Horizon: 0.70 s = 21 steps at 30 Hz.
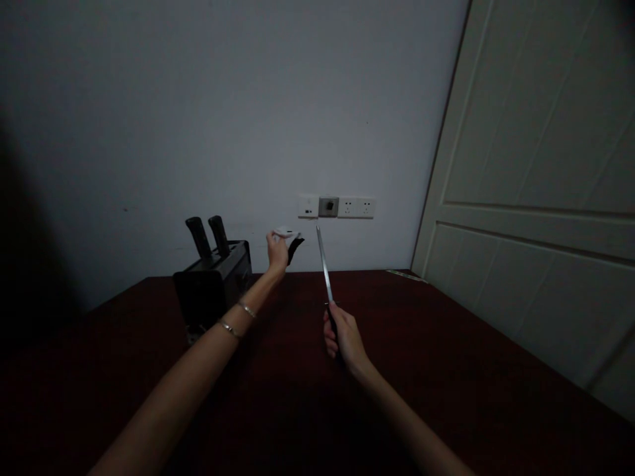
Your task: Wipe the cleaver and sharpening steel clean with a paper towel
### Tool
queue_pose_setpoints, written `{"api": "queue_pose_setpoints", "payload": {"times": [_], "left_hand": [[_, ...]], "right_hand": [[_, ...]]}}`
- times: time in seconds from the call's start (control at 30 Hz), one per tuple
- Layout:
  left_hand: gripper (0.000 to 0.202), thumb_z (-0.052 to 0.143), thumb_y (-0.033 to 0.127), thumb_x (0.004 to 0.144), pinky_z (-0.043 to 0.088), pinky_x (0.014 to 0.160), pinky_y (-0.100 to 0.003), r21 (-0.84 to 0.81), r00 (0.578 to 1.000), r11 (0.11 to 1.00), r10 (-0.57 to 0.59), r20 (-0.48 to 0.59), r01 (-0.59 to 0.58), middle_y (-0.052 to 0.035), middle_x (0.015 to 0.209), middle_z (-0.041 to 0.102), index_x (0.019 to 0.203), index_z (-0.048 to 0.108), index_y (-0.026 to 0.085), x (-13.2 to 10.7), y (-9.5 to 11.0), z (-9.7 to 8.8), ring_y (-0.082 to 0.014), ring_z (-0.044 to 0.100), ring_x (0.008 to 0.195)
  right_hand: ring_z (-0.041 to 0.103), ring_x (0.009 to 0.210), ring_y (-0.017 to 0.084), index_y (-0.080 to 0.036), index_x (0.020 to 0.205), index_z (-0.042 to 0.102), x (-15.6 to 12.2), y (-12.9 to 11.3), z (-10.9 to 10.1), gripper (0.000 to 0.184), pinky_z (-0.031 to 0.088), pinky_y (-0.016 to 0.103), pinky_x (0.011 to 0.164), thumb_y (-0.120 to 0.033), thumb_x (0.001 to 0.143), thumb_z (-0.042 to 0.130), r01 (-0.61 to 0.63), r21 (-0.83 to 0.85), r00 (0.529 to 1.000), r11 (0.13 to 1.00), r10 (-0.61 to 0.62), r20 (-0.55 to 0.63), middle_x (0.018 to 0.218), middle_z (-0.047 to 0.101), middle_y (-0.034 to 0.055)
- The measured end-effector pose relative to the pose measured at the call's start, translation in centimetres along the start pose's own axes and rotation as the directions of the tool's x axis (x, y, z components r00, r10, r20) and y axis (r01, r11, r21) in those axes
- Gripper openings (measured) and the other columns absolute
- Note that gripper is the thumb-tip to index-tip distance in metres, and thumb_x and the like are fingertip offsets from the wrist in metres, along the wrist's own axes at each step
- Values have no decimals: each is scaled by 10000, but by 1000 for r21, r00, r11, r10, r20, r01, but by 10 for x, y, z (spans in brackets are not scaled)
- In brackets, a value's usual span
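My right hand is closed around the black handle of a honing steel. Its thin metal rod points up and away from me, tilted slightly left. To the left and farther off, my left hand pinches a white, thin, crumpled-looking piece, perhaps tissue or cloth; its kind is unclear in the dim light. A black curved piece shows just beside those fingers, and I cannot tell whether it belongs to the white piece. The rod and the left hand are apart.
A dark knife block with two black handles sticking out stands on the left of the dark red table, beside my left forearm. Sockets and a switch are on the wall behind. A pale panelled door borders the right side.
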<state>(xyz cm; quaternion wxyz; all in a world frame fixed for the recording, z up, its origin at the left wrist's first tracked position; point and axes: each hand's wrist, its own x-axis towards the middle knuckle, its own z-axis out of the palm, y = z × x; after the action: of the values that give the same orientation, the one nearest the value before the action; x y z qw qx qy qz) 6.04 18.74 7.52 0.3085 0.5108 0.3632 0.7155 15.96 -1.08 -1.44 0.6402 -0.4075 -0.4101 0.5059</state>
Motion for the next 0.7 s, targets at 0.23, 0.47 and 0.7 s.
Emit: {"api": "queue_pose_setpoints", "payload": {"times": [0.23,0.47,0.7], "left_hand": [[263,621,246,623,408,526,-234,-116,935,934,-321,149,339,-24,640,598,845,595,109,-45,-41,-39,-127,548,542],[346,700,318,539,385,522,-208,-146,893,911,-327,308,384,-42,698,641,806,647,103,-74,-44,-52,-125,555,578],[322,690,328,586,379,539,-191,-126,905,941,-258,337,315,-9,709,623,831,624,130,-93,-37,-50,-116,546,612]], "right_hand": [[266,253,26,-200,711,419,32,6,14,442,218,142,244,-634,698,494,107,-21,994,994,-106,28,398,353,-125],[256,251,28,-203,715,412,53,23,26,431,219,142,243,-632,724,462,167,-17,985,986,-167,39,397,343,-130],[268,252,27,-196,704,416,45,40,9,441,212,142,247,-628,703,503,161,-39,986,986,-159,50,400,367,-123]]}}
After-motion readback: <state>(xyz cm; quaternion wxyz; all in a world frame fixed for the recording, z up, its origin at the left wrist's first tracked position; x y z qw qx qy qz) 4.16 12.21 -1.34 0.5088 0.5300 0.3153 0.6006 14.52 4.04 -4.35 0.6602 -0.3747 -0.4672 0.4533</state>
